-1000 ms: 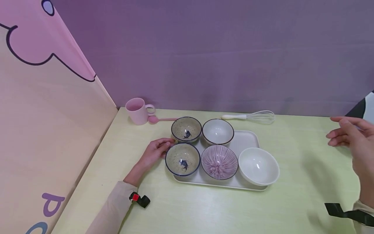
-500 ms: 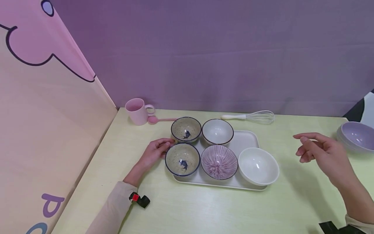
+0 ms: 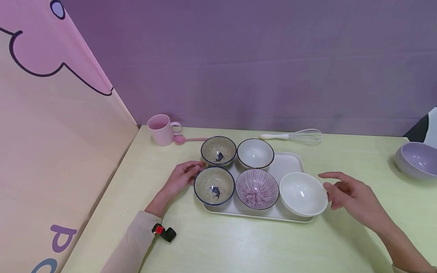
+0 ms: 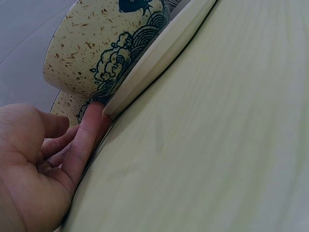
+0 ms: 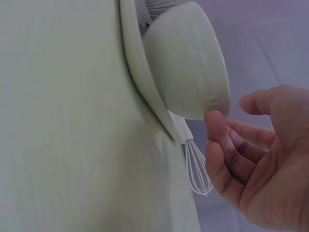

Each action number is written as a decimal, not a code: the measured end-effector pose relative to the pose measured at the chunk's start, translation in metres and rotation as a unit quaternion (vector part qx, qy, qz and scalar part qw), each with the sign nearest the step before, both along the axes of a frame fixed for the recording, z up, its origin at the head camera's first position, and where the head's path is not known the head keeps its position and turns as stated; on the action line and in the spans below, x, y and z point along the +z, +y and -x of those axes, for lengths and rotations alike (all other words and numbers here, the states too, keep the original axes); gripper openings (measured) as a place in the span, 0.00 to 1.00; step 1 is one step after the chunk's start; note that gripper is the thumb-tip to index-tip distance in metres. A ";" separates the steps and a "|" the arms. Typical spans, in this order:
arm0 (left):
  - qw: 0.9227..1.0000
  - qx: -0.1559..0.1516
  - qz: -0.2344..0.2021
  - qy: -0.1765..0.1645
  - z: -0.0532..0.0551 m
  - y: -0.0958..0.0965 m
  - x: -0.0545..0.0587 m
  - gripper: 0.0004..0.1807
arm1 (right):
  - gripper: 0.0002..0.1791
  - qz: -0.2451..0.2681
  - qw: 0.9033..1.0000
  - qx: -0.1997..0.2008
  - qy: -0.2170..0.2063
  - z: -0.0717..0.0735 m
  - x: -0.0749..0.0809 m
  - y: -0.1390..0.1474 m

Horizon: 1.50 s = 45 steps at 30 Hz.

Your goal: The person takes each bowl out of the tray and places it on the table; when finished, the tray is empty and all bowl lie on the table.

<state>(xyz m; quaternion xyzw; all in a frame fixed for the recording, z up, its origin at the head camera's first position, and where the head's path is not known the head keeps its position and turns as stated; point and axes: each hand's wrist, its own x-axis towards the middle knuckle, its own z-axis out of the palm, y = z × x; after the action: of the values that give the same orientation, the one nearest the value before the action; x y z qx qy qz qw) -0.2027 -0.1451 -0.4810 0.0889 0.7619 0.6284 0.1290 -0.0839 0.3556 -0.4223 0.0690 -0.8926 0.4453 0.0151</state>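
On a white tray [image 3: 290, 161] stand several bowls. Two speckled bowls with dark blue rims, one behind [image 3: 218, 149] and one in front [image 3: 214, 185], are at the left. A dark-rimmed white bowl [image 3: 255, 152] and a purple-striped bowl [image 3: 257, 189] stand beside them. A plain white bowl [image 3: 303, 194] is at the tray's right. My left hand [image 3: 181, 176] reaches the tray's left edge; its fingertips [image 4: 91, 113] touch the edge below the speckled bowls, the thumb apart. My right hand [image 3: 355, 199] has loosely bent fingers beside the white bowl; whether they touch it I cannot tell.
A pink mug [image 3: 161, 129] and a pink spoon [image 3: 187, 140] lie at the back left. A whisk with a white handle [image 3: 291, 136] is along the back edge. At the far right stands a lilac bowl [image 3: 416, 160]. A purple wall [image 3: 239, 68] rises behind the table.
My right hand has moved left from near the lilac bowl to the white bowl's right side, uncovering the lilac bowl. My left hand and the tray have stayed in place.
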 end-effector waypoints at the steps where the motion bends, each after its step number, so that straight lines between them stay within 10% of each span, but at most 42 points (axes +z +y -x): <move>1: 1.000 0.001 0.000 0.000 0.000 0.000 0.000 0.19 | 0.19 -0.005 1.000 0.003 0.000 -0.001 -0.001 -0.002; 16: 1.000 0.004 -0.004 0.000 0.001 -0.001 -0.001 0.18 | 0.30 0.056 0.992 0.108 -0.044 -0.010 -0.019 -0.005; 45: 1.000 0.000 -0.002 -0.003 0.002 -0.001 -0.002 0.18 | 0.35 0.067 0.997 0.020 -0.037 -0.017 -0.021 -0.012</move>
<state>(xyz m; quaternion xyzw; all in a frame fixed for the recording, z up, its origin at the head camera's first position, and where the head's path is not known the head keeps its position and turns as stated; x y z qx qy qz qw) -0.2046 -0.1456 -0.4828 0.0877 0.7602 0.6302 0.1311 -0.0667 0.3435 -0.4435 0.0689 -0.8589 0.5069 -0.0223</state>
